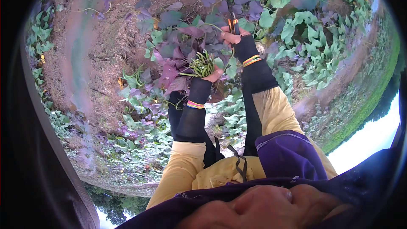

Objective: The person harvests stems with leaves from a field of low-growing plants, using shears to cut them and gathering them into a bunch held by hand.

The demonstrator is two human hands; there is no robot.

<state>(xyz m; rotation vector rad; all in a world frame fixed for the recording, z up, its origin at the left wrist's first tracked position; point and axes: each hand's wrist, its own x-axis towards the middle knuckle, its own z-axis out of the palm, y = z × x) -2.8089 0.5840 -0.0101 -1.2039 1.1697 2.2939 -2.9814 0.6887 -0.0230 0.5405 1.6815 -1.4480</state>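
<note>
A bunch of leafy vine cuttings point(202, 65) is gripped in my left hand point(214, 75), which is closed around the stems. Their pale green cut ends point up, and purple and green leaves fan out beyond them. Just to the right and farther off, my right hand point(232, 37) is closed on a slim dark tool with orange marks, which looks like a knife point(233, 23). Its far end reaches in among the leaves. A thin green stem passes close to my right fingertips; whether they pinch it I cannot tell. Black sleeves with coloured bands cover both wrists.
Broad-leaved vines point(313, 38) grow thickly to the right and at the far side. Bare brown soil point(106, 46) with dry litter lies to the left. More vines point(144, 144) spread around my legs. A grassy strip point(360, 118) and trees stand at the far right rim.
</note>
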